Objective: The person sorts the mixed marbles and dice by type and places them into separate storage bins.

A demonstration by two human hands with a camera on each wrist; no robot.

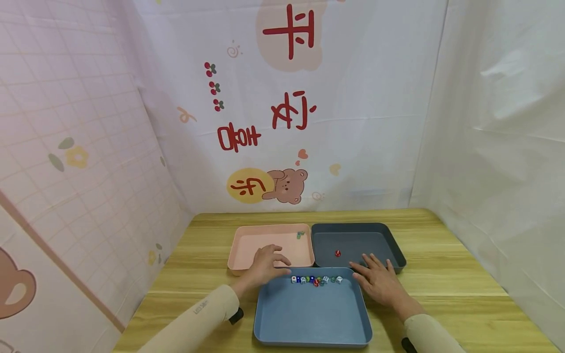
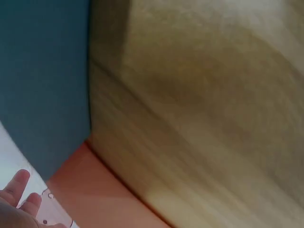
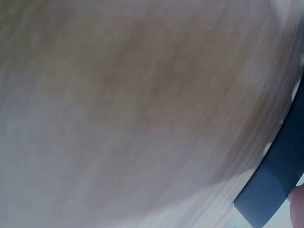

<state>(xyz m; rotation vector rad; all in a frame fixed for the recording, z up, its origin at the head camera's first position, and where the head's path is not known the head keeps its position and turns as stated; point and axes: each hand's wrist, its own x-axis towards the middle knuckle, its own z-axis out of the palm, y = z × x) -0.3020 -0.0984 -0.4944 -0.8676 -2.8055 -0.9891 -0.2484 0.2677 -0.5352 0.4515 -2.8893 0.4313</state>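
Observation:
My left hand [image 1: 267,264] hovers over the front edge of the pink tray [image 1: 260,233], near the back left corner of the blue tray [image 1: 311,318]. Its fingers are loosely bent, and I see nothing held in them. Spread fingers mark my right hand [image 1: 380,282], which lies over the front rim of the dark blue-grey tray [image 1: 366,240], beside the blue tray's back right corner. Several mixed-colour dice [image 1: 312,280] sit in a rough row along the back of the blue tray. One red die [image 1: 338,253] lies in the dark tray. Small greenish dice [image 1: 300,235] occupy the pink tray's back right corner.
All the trays stand on a wood-grain table [image 1: 450,274], the pink and dark ones side by side behind the blue one. A printed cloth [image 1: 371,122] hangs behind the table, with further cloth at both sides. Both wrist views show mostly blurred table.

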